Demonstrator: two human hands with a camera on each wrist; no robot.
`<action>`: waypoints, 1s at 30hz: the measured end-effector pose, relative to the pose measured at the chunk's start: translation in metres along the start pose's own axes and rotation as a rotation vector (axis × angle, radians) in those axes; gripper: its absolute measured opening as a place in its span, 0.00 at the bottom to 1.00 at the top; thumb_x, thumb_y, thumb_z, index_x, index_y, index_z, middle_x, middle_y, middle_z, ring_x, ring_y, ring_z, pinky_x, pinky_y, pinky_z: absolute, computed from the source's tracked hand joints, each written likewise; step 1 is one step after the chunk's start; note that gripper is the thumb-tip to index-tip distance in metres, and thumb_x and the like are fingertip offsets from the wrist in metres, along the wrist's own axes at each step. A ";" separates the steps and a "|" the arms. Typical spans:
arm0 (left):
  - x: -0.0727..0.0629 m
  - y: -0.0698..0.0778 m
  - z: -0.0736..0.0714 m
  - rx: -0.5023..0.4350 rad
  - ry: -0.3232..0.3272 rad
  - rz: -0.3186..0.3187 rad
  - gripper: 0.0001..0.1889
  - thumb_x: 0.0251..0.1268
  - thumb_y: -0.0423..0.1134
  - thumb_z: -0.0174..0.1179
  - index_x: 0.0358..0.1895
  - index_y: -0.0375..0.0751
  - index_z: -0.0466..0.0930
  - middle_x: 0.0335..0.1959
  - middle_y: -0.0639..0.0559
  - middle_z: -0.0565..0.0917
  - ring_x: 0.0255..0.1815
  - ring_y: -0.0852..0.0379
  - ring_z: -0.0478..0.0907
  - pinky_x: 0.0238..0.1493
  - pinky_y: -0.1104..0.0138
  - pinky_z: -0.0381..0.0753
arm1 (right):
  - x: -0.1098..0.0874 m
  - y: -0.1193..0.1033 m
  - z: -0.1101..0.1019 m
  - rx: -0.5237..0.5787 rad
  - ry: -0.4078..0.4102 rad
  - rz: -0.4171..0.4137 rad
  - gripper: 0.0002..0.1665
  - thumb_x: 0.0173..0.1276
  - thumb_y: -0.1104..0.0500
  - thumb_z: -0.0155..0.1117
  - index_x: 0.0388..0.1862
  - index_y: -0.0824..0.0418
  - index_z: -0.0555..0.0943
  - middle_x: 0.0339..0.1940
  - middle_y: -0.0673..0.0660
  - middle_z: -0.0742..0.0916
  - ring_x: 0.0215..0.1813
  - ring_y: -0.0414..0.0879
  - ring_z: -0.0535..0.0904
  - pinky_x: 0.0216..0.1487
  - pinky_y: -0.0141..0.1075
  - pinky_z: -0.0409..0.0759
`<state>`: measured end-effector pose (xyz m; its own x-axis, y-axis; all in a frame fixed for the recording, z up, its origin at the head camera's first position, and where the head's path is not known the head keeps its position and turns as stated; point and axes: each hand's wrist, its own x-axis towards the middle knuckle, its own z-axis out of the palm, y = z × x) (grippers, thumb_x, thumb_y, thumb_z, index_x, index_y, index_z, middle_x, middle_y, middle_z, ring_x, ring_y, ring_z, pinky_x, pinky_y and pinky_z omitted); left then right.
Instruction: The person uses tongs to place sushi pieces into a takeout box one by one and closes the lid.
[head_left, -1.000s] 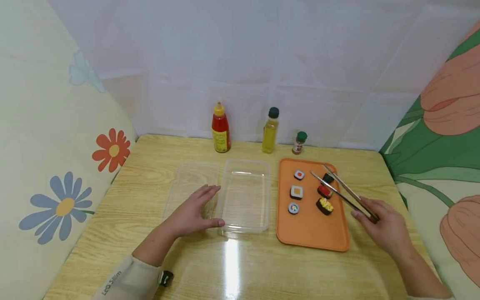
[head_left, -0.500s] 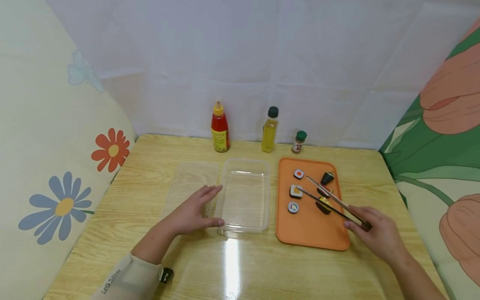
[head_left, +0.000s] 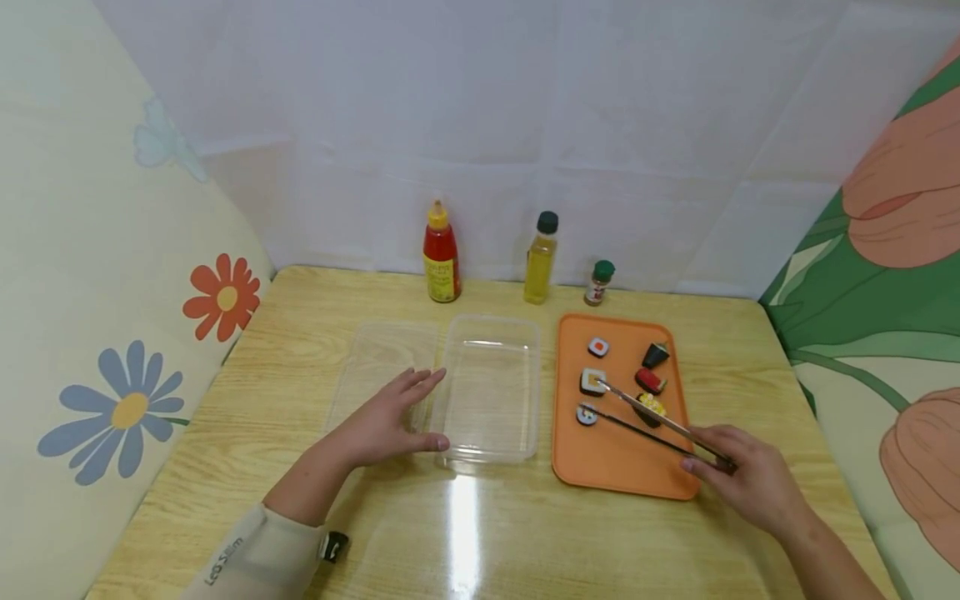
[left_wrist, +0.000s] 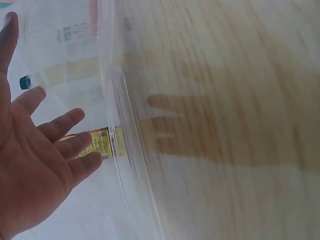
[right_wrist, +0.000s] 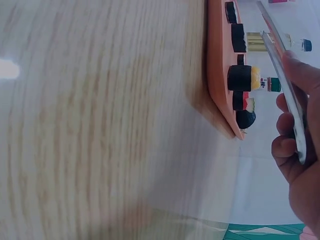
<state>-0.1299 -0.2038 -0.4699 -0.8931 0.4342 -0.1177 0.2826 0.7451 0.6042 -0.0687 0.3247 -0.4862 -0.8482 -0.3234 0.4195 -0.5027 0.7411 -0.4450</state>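
Observation:
My right hand (head_left: 757,475) holds a pair of metal tongs (head_left: 667,427) by the joined end, arms spread with nothing between them. In the head view their tips hover over the round sushi roll (head_left: 587,414) and the square roll with an orange centre (head_left: 592,382). Several sushi pieces sit on an orange tray (head_left: 622,467), among them a corn-topped piece (head_left: 652,408), a red-topped one (head_left: 649,380) and a dark cone (head_left: 656,354). With fingers spread, my left hand (head_left: 386,425) is at the left side of a clear plastic box (head_left: 491,392); the left wrist view shows its palm (left_wrist: 30,165).
Left of the box lies a clear lid (head_left: 390,342), partly under the left hand. At the back stand a red sauce bottle (head_left: 441,258), an oil bottle (head_left: 540,262) and a green-capped shaker (head_left: 599,283). A small black item (head_left: 334,547) lies by the left sleeve.
The right hand has brought the tongs left and toward me, from over the dark cone and red-topped piece to the left column of rolls. The left hand has stayed in place.

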 end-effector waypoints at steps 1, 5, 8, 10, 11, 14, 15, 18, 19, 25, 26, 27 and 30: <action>0.000 0.000 0.000 -0.002 -0.001 -0.003 0.57 0.53 0.71 0.72 0.84 0.54 0.57 0.81 0.41 0.60 0.83 0.32 0.48 0.73 0.32 0.59 | -0.001 0.000 0.001 0.002 -0.004 -0.002 0.28 0.48 0.65 0.86 0.51 0.61 0.90 0.41 0.51 0.89 0.28 0.31 0.73 0.28 0.22 0.70; 0.000 -0.001 0.000 -0.014 -0.010 -0.015 0.57 0.53 0.71 0.72 0.84 0.55 0.57 0.82 0.41 0.60 0.83 0.32 0.48 0.73 0.32 0.58 | -0.003 0.000 0.002 0.005 -0.026 -0.003 0.27 0.48 0.64 0.86 0.51 0.61 0.90 0.41 0.51 0.89 0.28 0.30 0.72 0.28 0.22 0.69; 0.000 -0.002 0.001 -0.021 -0.019 -0.025 0.57 0.52 0.71 0.72 0.84 0.55 0.56 0.82 0.41 0.59 0.83 0.32 0.48 0.73 0.32 0.58 | -0.004 0.000 0.004 0.000 -0.045 0.005 0.27 0.49 0.63 0.86 0.51 0.61 0.90 0.41 0.50 0.89 0.29 0.30 0.72 0.28 0.22 0.70; 0.000 -0.002 0.001 -0.024 -0.023 -0.028 0.58 0.52 0.71 0.71 0.84 0.56 0.55 0.81 0.41 0.60 0.83 0.32 0.49 0.73 0.33 0.59 | -0.005 0.001 0.005 -0.001 -0.055 0.010 0.26 0.50 0.63 0.86 0.51 0.61 0.90 0.41 0.50 0.89 0.29 0.30 0.73 0.29 0.21 0.70; 0.000 -0.002 0.001 -0.024 -0.024 -0.028 0.58 0.52 0.71 0.71 0.84 0.56 0.55 0.81 0.41 0.60 0.83 0.32 0.49 0.73 0.33 0.59 | -0.005 0.001 0.005 -0.001 -0.057 0.012 0.27 0.50 0.63 0.86 0.51 0.61 0.90 0.41 0.50 0.90 0.30 0.30 0.74 0.29 0.21 0.71; 0.000 -0.002 0.002 -0.028 -0.021 -0.022 0.58 0.52 0.71 0.71 0.84 0.56 0.55 0.81 0.42 0.61 0.83 0.32 0.49 0.73 0.33 0.59 | -0.006 0.002 0.005 -0.006 -0.061 0.011 0.27 0.50 0.62 0.86 0.51 0.61 0.90 0.41 0.49 0.90 0.31 0.30 0.75 0.30 0.21 0.72; 0.000 -0.002 0.002 -0.030 -0.020 -0.019 0.58 0.52 0.71 0.72 0.85 0.56 0.55 0.81 0.43 0.61 0.83 0.32 0.49 0.73 0.33 0.59 | -0.006 0.002 0.006 -0.010 -0.063 0.010 0.27 0.50 0.62 0.86 0.51 0.61 0.90 0.41 0.49 0.90 0.31 0.30 0.75 0.30 0.21 0.72; 0.001 -0.002 0.002 -0.031 -0.018 -0.017 0.58 0.52 0.71 0.72 0.85 0.56 0.55 0.81 0.43 0.61 0.83 0.33 0.49 0.73 0.33 0.59 | -0.007 0.003 0.006 -0.028 -0.062 0.002 0.27 0.50 0.62 0.86 0.51 0.60 0.90 0.41 0.49 0.90 0.32 0.33 0.79 0.32 0.21 0.73; 0.000 -0.003 0.002 -0.032 -0.018 -0.017 0.58 0.52 0.71 0.72 0.85 0.56 0.55 0.81 0.43 0.61 0.83 0.32 0.49 0.73 0.33 0.60 | -0.007 0.003 0.007 -0.035 -0.060 -0.001 0.27 0.49 0.61 0.87 0.51 0.60 0.91 0.41 0.50 0.90 0.33 0.34 0.81 0.33 0.21 0.73; 0.000 -0.001 0.002 -0.030 -0.022 -0.022 0.58 0.52 0.71 0.72 0.85 0.55 0.55 0.81 0.42 0.61 0.82 0.33 0.50 0.73 0.33 0.60 | -0.008 0.005 0.007 -0.071 -0.056 -0.013 0.26 0.48 0.61 0.87 0.50 0.59 0.91 0.40 0.48 0.91 0.36 0.40 0.86 0.36 0.23 0.77; 0.000 -0.001 0.002 -0.029 -0.022 -0.023 0.58 0.52 0.71 0.72 0.85 0.55 0.55 0.81 0.42 0.60 0.82 0.33 0.50 0.73 0.33 0.60 | -0.008 0.005 0.007 -0.076 -0.057 -0.013 0.26 0.48 0.61 0.87 0.50 0.59 0.91 0.40 0.47 0.91 0.37 0.41 0.86 0.37 0.24 0.78; 0.000 -0.001 0.001 -0.028 -0.022 -0.023 0.58 0.52 0.71 0.72 0.85 0.55 0.55 0.81 0.42 0.60 0.82 0.32 0.50 0.73 0.33 0.60 | -0.008 0.005 0.007 -0.082 -0.057 -0.013 0.26 0.48 0.61 0.87 0.49 0.58 0.91 0.40 0.47 0.91 0.37 0.41 0.87 0.37 0.25 0.79; 0.000 0.000 0.001 -0.027 -0.022 -0.026 0.58 0.52 0.71 0.72 0.85 0.55 0.55 0.81 0.41 0.60 0.82 0.32 0.50 0.73 0.33 0.60 | -0.008 0.004 0.007 -0.087 -0.052 -0.015 0.25 0.48 0.61 0.87 0.48 0.58 0.92 0.39 0.47 0.91 0.37 0.42 0.87 0.37 0.27 0.80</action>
<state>-0.1295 -0.2033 -0.4704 -0.8921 0.4259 -0.1505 0.2497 0.7426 0.6215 -0.0653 0.3255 -0.4969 -0.8491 -0.3635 0.3833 -0.5014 0.7831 -0.3679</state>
